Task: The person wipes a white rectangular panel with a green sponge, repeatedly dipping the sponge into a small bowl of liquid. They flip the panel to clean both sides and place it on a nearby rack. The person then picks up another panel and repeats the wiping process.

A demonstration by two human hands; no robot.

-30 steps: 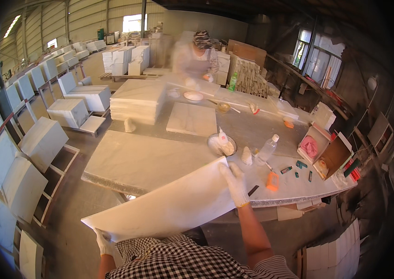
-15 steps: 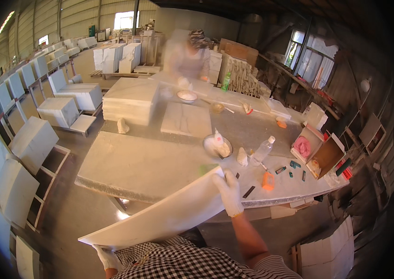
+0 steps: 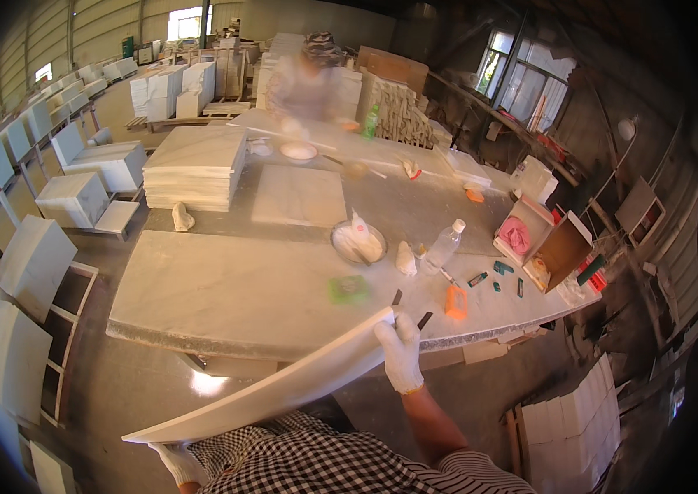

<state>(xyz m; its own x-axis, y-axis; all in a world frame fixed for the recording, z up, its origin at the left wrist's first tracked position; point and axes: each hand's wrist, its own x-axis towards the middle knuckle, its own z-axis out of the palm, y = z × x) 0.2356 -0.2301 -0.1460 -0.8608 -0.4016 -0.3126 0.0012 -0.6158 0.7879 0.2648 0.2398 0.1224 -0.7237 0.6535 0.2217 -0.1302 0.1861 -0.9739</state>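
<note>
A thin white stone slab [image 3: 299,380] is held tilted in front of my body, along the near edge of the stone-topped worktable [image 3: 192,284]. My right hand [image 3: 401,354], in a white work glove, has its fingers closed over the slab's upper right end. My left hand [image 3: 176,463], also gloved, supports the lower left end from beneath; its fingers are largely hidden by the slab. Just past the slab a green block [image 3: 347,289] lies on the table. Two dark flat strips [image 3: 424,319] and an orange block [image 3: 455,303] lie near my right hand.
A bowl of white paste [image 3: 372,247], a clear bottle [image 3: 443,249] and open boxes [image 3: 564,251] stand on the table. Stacked slabs [image 3: 192,169] sit farther left. Across the table a person [image 3: 303,82] works, blurred. More slabs fill racks [image 3: 28,255] at left.
The slab has drawn back toward me, away from the tabletop, uncovering the green block. Both hands keep their hold. The whole view has shifted slightly.
</note>
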